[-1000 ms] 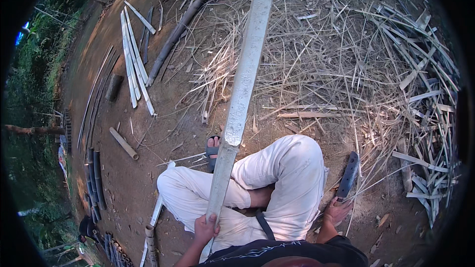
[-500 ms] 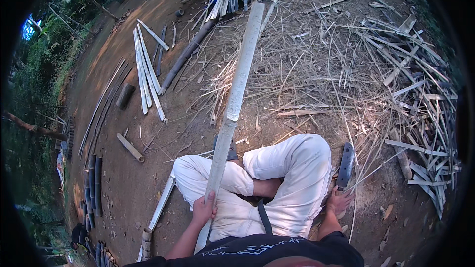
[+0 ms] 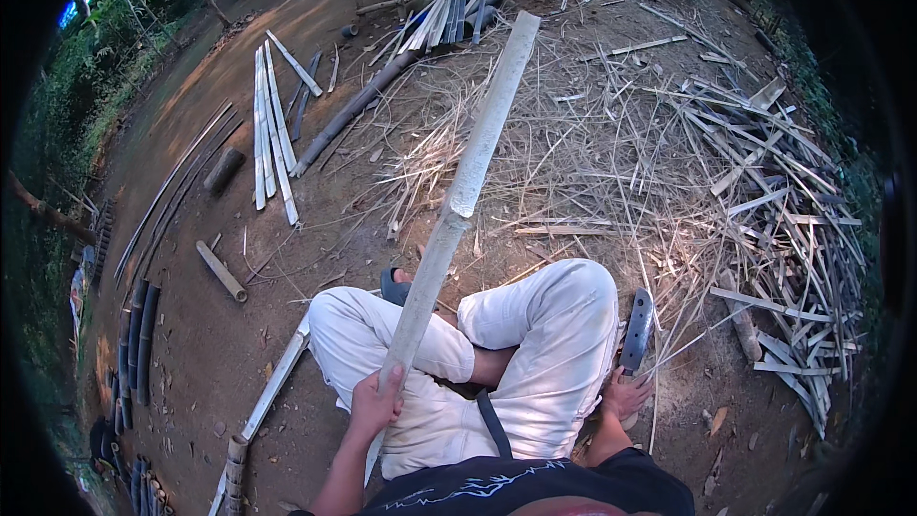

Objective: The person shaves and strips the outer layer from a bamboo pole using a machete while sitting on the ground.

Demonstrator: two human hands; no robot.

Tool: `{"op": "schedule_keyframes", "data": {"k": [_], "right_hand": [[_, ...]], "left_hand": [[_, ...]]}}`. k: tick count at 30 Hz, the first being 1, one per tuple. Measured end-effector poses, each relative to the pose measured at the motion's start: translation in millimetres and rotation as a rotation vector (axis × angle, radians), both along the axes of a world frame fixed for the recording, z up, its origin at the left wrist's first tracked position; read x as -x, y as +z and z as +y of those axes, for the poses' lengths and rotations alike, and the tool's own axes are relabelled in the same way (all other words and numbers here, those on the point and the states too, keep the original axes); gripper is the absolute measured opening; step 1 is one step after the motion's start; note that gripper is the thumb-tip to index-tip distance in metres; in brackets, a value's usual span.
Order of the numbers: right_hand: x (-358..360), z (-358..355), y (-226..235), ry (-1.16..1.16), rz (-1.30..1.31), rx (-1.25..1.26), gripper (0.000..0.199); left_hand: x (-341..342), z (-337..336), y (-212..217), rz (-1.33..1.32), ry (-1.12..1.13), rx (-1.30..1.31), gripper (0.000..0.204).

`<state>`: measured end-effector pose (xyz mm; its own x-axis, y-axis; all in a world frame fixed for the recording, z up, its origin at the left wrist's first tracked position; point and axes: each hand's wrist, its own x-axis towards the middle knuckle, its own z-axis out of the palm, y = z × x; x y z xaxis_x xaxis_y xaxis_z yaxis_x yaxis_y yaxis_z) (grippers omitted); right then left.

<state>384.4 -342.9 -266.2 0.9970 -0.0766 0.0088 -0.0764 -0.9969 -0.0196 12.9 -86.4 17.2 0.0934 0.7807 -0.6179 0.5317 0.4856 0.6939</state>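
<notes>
Head view shows us a seated person in pale trousers (image 3: 544,330), legs crossed on bare earth, with a long, pale bamboo strip (image 3: 489,129) in the left hand (image 3: 377,403). We see that hand closed around the strip near its lower end, fingers and thumb wrapped about it, in front of the left hip. A short tail of the strip runs below the fist; the far longer part slants up and away, leaning to the right, past the left leg and a dark sandal (image 3: 394,287). Its joint sits about midway along, and its far end shows against the litter of thin shavings (image 3: 564,172); we cannot tell whether the strip touches the leg.

Well apart from the strip, on the other side of the right leg, the right hand (image 3: 625,396) is low beside the thigh, at the handle end of a broad, dark-bladed knife (image 3: 637,325). Its fingers look spread, but we cannot tell whether they grip the handle. The blade points away from the person. Beyond it, to the right, we see a heap of split pieces (image 3: 802,229).
</notes>
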Motion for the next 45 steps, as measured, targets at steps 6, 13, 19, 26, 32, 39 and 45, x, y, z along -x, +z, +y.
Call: {"op": "schedule_keyframes", "data": {"k": [6,13,19,26,32,39,45], "right_hand": [[1.2,2.3,-5.6,0.010,0.028,-0.010,0.085],[-1.7,-0.3,-0.4,-0.002,0.094,0.039,0.092],[17.9,-13.4,-6.7,0.144,0.128,0.070,0.075],[1.5,-15.5,1.6,0.199,0.287,-0.102,0.067],[-15.8,-23.1,2.7,0.192,0.373,-0.098,0.068],[-29.3,16.7,80.8,0.150,0.177,-0.394,0.045],[-14.3,109.6,199.0,0.426,0.035,-0.658,0.035]], "left_hand": [[2.1,-6.5,-5.4,-0.070,-0.128,0.056,0.049],[9.3,14.9,-31.1,-0.131,-0.194,0.093,0.050],[23.5,37.5,-33.1,-0.119,-0.133,0.014,0.052],[30.7,43.0,-44.7,-0.155,-0.110,0.067,0.051],[24.2,43.5,-51.5,-0.238,-0.108,0.104,0.049],[55.0,21.2,-46.9,0.278,-0.162,-0.855,0.046],[163.4,-50.7,-104.8,0.250,-0.049,-0.324,0.054]]}}
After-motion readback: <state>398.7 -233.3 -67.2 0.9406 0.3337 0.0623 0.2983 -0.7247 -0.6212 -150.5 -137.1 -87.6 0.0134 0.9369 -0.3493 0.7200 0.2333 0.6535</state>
